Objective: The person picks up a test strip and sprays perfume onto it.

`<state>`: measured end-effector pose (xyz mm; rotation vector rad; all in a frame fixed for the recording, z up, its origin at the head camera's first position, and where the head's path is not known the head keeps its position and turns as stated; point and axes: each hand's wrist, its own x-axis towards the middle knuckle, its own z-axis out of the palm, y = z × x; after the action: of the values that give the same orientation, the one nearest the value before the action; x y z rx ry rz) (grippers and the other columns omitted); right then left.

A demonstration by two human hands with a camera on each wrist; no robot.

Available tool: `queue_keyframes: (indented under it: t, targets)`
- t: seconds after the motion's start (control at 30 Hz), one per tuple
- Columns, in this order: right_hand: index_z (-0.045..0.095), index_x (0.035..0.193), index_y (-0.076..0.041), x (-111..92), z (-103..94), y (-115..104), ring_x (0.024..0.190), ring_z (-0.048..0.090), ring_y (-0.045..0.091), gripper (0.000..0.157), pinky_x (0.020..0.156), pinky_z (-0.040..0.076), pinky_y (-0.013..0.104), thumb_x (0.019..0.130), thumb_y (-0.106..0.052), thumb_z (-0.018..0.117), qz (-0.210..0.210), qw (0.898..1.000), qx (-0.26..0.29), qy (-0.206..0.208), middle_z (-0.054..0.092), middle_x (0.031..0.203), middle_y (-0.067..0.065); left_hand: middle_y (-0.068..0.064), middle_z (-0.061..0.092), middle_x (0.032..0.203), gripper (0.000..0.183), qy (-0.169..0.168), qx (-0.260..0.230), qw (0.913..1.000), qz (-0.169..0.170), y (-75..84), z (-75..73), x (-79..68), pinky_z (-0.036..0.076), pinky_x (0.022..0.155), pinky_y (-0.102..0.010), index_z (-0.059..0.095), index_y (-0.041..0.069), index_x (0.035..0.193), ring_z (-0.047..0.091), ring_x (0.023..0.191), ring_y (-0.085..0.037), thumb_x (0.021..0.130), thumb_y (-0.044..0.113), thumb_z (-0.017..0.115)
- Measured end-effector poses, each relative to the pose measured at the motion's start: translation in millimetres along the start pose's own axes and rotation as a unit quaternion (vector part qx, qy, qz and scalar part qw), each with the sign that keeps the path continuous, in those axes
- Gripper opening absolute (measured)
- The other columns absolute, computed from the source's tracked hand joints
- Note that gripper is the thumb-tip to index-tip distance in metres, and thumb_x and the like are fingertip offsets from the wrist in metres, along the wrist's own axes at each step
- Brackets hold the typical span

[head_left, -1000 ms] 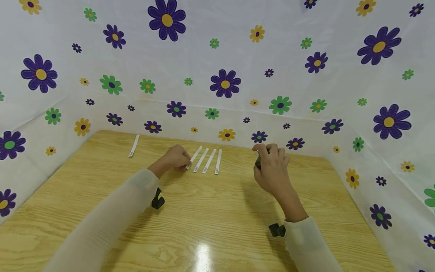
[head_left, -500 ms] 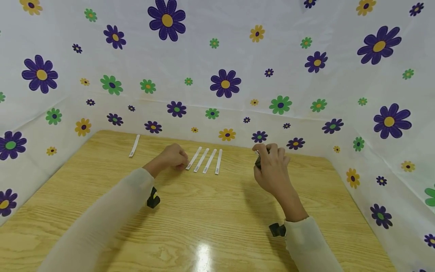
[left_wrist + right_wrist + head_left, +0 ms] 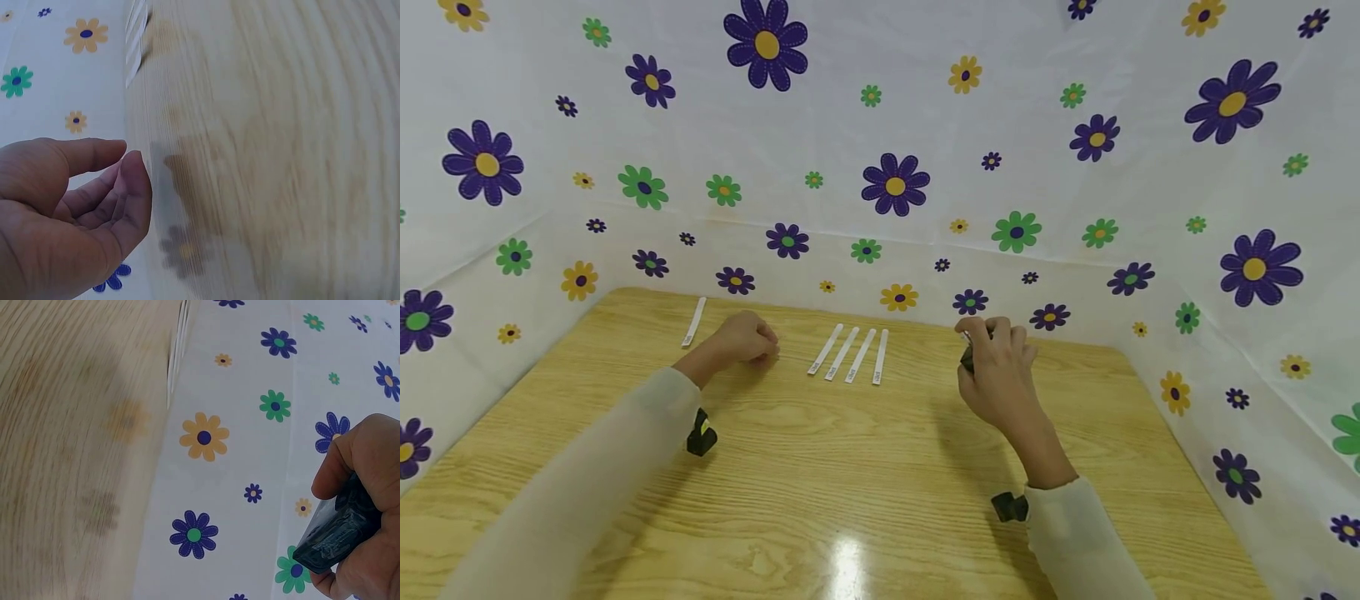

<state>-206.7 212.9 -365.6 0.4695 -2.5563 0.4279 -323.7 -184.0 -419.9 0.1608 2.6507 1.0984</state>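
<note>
My left hand (image 3: pixel 739 337) hovers over the table left of several white paper strips (image 3: pixel 847 353), which lie side by side with small print at their near ends. In the left wrist view its thumb and fingers are loosely bent with nothing between them. My right hand (image 3: pixel 1003 379) is raised at the right, gripping a dark glossy block-like object (image 3: pixel 340 531) with a paler, shiny edge. The palm and fingers hide part of that object, and its exact kind is unclear. One more white strip (image 3: pixel 693 322) lies apart at the far left.
The wooden table (image 3: pixel 820 475) ends at a white cloth (image 3: pixel 820 125) printed with flowers, which rises behind and at both sides. A dark wrist camera (image 3: pixel 702 435) sits at the left cuff, another dark wrist camera (image 3: pixel 1010 507) at the right one.
My left hand has let go of the leftmost strip of the row and moved left, away from it. The right hand has stayed in place with the dark object.
</note>
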Motion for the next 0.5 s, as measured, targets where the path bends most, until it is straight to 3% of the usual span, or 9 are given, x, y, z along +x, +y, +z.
queue_keyframes:
  t: [0.5]
  targets:
    - [0.047, 0.129, -0.018, -0.1, 0.4, 0.0, 0.106, 0.04, 0.048, 0.05, 0.076, 0.034, 0.058, 0.085, 0.001, 0.063, 0.001, 1.0, 0.003, -0.005, 0.048, 0.125, 0.029, -0.016, 0.069, 0.098, 0.033, 0.019, 0.0, 0.9994, -0.029, -50.4, -52.8, -23.3, 0.058, 0.072, -0.028, 0.065, -0.011, 0.119, 0.064, 0.077, -0.018, 0.097, 0.014, 0.067]
